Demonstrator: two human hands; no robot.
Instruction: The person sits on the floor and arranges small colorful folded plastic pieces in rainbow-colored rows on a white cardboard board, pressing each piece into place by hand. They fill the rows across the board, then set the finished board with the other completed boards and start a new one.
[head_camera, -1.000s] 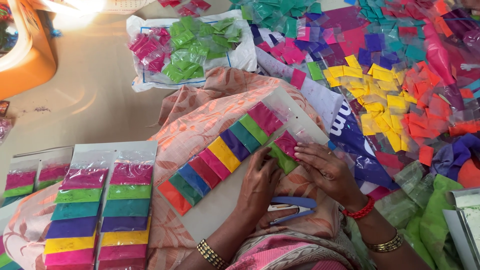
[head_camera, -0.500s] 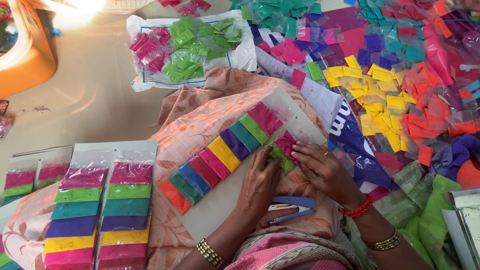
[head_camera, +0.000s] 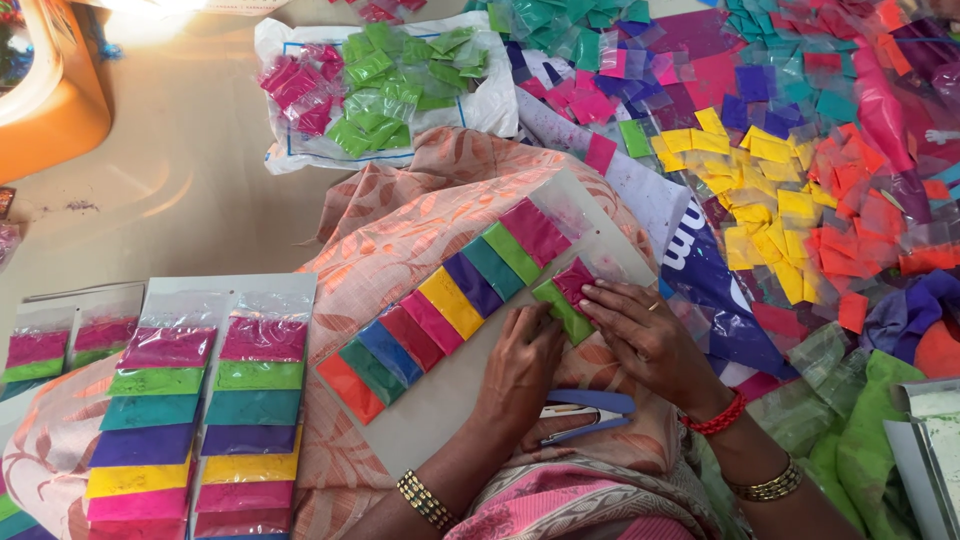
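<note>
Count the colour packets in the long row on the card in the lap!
9 in the first row on the card, orange at the near end to magenta at the far end. A green one and magenta one start another row, partly under the right hand.

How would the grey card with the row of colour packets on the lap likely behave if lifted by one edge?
The card looks flat and stiff, lying straight across the lap, so it would probably stay rigid. It seems light. The green packet and magenta packet under the right hand may slide off if not yet fixed.
</note>
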